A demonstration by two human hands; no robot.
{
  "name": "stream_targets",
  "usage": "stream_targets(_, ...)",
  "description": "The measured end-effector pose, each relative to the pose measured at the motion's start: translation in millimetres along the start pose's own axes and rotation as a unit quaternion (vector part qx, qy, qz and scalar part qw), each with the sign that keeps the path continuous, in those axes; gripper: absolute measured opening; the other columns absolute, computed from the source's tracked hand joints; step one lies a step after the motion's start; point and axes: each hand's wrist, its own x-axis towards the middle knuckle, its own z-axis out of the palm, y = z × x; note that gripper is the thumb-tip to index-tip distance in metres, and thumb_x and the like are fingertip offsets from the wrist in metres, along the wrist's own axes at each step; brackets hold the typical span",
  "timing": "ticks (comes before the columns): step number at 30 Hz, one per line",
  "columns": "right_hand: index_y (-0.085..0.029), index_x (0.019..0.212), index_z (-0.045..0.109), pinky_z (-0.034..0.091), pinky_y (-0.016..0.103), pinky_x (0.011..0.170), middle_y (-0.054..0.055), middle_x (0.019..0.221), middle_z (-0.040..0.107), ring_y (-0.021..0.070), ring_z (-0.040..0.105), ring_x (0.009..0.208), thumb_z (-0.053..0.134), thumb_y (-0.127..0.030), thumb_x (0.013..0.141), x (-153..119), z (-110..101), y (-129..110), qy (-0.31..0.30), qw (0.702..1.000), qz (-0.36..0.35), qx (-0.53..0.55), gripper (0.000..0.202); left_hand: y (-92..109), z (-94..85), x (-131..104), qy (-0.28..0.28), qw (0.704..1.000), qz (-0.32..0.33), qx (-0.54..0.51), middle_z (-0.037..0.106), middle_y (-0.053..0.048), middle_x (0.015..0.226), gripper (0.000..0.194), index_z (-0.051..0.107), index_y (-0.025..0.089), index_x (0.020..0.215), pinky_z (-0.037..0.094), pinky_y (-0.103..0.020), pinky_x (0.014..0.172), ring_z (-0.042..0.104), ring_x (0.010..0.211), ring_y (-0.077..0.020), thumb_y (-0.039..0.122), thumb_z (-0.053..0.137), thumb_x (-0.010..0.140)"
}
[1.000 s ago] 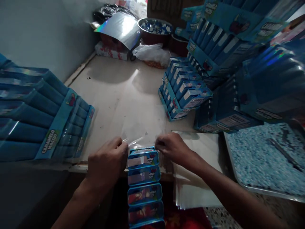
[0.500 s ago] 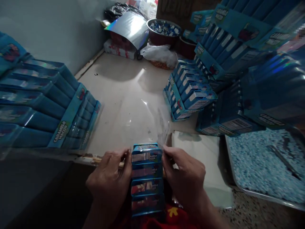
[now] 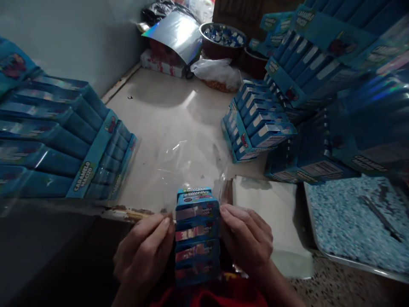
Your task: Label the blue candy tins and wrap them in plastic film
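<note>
In front of my body stands a display pack of blue candy boxes [image 3: 197,232], with several boxes stacked in a row toward me. A clear plastic bag [image 3: 191,164] surrounds its far end and spreads loosely over the table beyond. My left hand [image 3: 145,247] is closed at the pack's left side, thumb and fingers pinching the bag's edge. On the right side my right hand [image 3: 247,236] likewise pinches the bag, its fingertips against the boxes. The pack's near, lower end is in shadow.
Wrapped blue display packs [image 3: 54,140] stand at left, and more blue packs [image 3: 255,123] are piled at right. A metal tray [image 3: 358,226] of small blue-white pieces lies at lower right. At the back are a bowl [image 3: 222,44] and a plastic bag of orange bits [image 3: 219,74].
Both hands have slid slightly down along the pack's sides, toward me. More of the pack's far end now shows inside the bag. The view has shifted a little.
</note>
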Motion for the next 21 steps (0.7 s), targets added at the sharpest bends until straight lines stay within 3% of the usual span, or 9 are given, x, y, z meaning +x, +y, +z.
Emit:
stream_targets(2,-0.017,0.121,0.069,0.061,0.033,0.083,0.009,0.105,0.079,0.0199,0.075,0.095,0.072,-0.008,0.089,-6.5,3.6,1.6,-0.005,1.000,0.004,0.011,0.033,-7.8,1.3,-11.7,-0.029,0.999,0.010,-0.009,0.077,0.000,0.091,0.011,0.075,0.025,0.094,0.056,-0.026,0.075,0.072,0.080,-0.0150,0.016,0.073,0.088)
stream_targets(4,-0.019,0.120,0.067,0.061,0.034,0.082,0.008,0.103,0.079,0.0197,0.074,0.094,0.069,-0.008,0.090,-11.0,11.4,5.2,0.003,1.000,0.020,0.024,0.032,-14.8,9.0,-17.4,-0.049,0.998,-0.029,0.034,0.076,-0.003,0.089,0.004,0.073,0.022,0.092,0.054,-0.027,0.072,0.072,0.080,-0.0170,0.024,0.074,0.089)
stream_targets(7,-0.023,0.113,0.065,0.060,0.031,0.080,0.005,0.096,0.078,0.0185,0.074,0.089,0.067,-0.010,0.091,-13.4,27.7,13.2,0.033,0.997,0.072,0.010,0.025,-22.3,28.2,-11.7,-0.072,0.985,-0.116,0.104,0.072,-0.004,0.083,0.020,0.070,0.018,0.090,0.048,-0.027,0.066,0.069,0.075,-0.0180,0.038,0.074,0.088)
stream_targets(9,-0.023,0.106,0.066,0.059,0.029,0.075,0.003,0.090,0.077,0.0177,0.074,0.082,0.069,-0.015,0.091,-13.8,37.4,18.1,0.031,0.993,0.114,-0.016,0.018,-26.2,38.8,-3.3,-0.125,0.978,-0.126,0.109,0.070,-0.003,0.082,0.020,0.069,0.018,0.090,0.043,-0.026,0.063,0.066,0.072,-0.0171,0.038,0.067,0.092)
stream_targets(13,-0.023,0.098,0.069,0.053,0.025,0.068,0.001,0.084,0.076,0.0163,0.072,0.074,0.065,-0.021,0.094,-15.2,46.0,23.0,-0.048,0.982,0.180,-0.023,0.006,-34.4,43.5,6.5,-0.237,0.964,-0.096,0.075,0.067,-0.002,0.083,0.024,0.067,0.020,0.083,0.038,-0.027,0.062,0.061,0.071,-0.0159,0.031,0.053,0.100)
stream_targets(21,-0.022,0.095,0.070,0.046,0.023,0.062,0.003,0.080,0.073,0.0154,0.066,0.069,0.060,-0.023,0.094,-17.0,46.5,25.8,-0.128,0.951,0.282,0.007,0.009,-46.7,48.0,4.0,-0.278,0.952,0.020,0.129,0.062,-0.004,0.077,0.024,0.060,0.020,0.079,0.034,-0.030,0.059,0.059,0.070,-0.0196,0.023,0.049,0.100)
